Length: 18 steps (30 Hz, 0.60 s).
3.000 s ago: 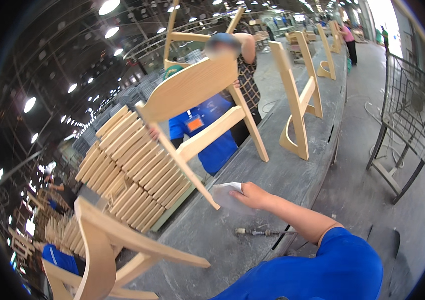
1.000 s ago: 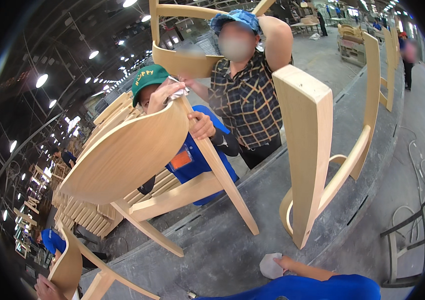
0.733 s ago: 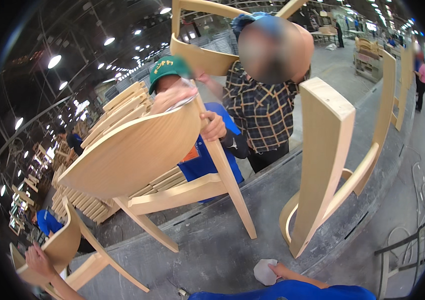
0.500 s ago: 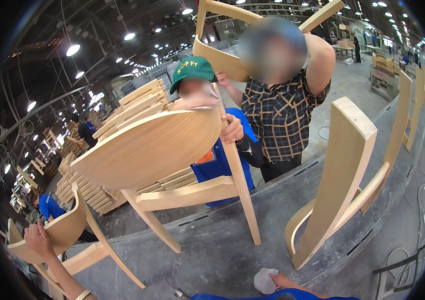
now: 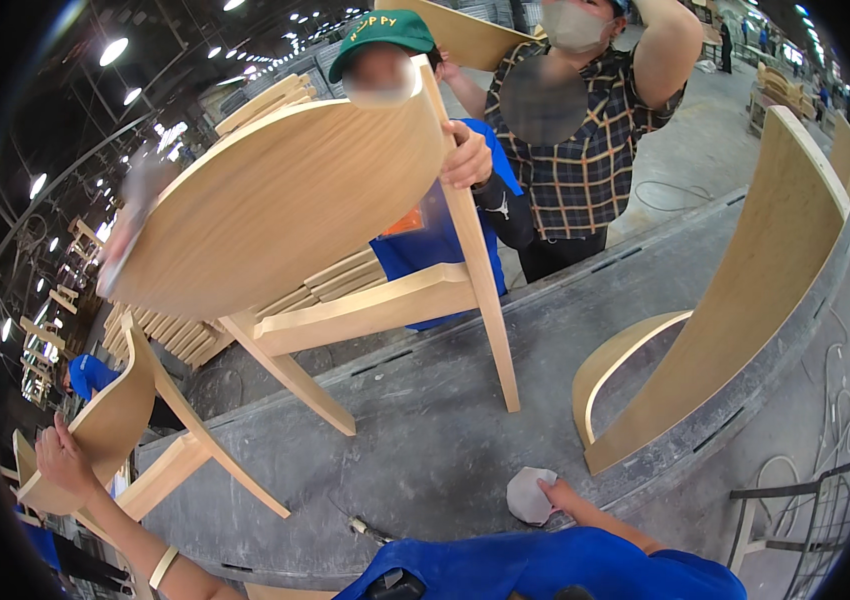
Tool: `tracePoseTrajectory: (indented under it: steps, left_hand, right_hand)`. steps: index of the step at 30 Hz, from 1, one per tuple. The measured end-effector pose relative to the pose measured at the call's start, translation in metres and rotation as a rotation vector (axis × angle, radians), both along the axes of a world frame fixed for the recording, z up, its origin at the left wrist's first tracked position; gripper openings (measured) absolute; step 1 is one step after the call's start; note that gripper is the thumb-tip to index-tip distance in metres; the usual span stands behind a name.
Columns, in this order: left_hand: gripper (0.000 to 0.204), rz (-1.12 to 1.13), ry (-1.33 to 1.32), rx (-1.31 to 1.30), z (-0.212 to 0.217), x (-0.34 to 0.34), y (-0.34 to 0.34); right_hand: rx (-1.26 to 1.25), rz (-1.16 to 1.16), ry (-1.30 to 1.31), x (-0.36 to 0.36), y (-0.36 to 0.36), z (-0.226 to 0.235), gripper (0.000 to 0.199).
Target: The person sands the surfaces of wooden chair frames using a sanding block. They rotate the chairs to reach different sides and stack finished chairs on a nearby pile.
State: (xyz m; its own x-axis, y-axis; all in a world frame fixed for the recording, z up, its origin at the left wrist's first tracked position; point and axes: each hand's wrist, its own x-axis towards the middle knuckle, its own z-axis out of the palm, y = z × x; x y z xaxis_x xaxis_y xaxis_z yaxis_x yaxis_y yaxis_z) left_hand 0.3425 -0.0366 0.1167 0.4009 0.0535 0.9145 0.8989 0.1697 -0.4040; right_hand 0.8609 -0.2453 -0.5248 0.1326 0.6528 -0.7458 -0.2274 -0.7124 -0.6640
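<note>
My left hand [image 5: 63,458] is closed over the edge of a pale wooden chair's curved backrest [image 5: 117,428] at the left. A whitish, roundish sanding sheet [image 5: 529,496] is pinched in my right hand [image 5: 559,496], low over the grey bench. In front of me stands a second chair frame, its broad curved backrest [image 5: 285,205] tilted toward me. A co-worker in a green cap grips its upright with one hand [image 5: 466,156]. That co-worker's other hand is a blur at the backrest's left end, with a pale sheet.
The long grey bench [image 5: 435,440] runs across. A curved wooden chair part [image 5: 735,320] stands on its right side. A hose fitting [image 5: 357,525] lies near me. Behind, a person in a checked shirt [image 5: 570,190] raises a wooden frame. Stacked wooden parts [image 5: 170,335] stand beyond.
The view has tilted down, showing more of my blue shirt. The co-worker's sheet-holding hand has swept from the backrest's right end to its left end. Both my hands keep their hold.
</note>
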Motion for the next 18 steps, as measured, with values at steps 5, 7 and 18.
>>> tracePoseTrajectory:
  steps: [5, 7, 18]
  left_hand:
    - [0.061, -0.002, 0.053, 0.056, -0.001, -0.005, 0.01]
    - [0.064, -0.008, 0.092, 0.116, -0.001, -0.009, 0.013]
    - [0.068, 0.033, 0.083, 0.178, 0.002, -0.019, 0.015]
  right_hand:
    - [0.016, -0.016, -0.032, -0.002, 0.001, -0.003, 0.056]
    - [0.019, 0.009, -0.055, -0.002, 0.001, -0.003, 0.055]
    - [-0.033, 0.051, -0.044, -0.003, 0.008, -0.01, 0.056]
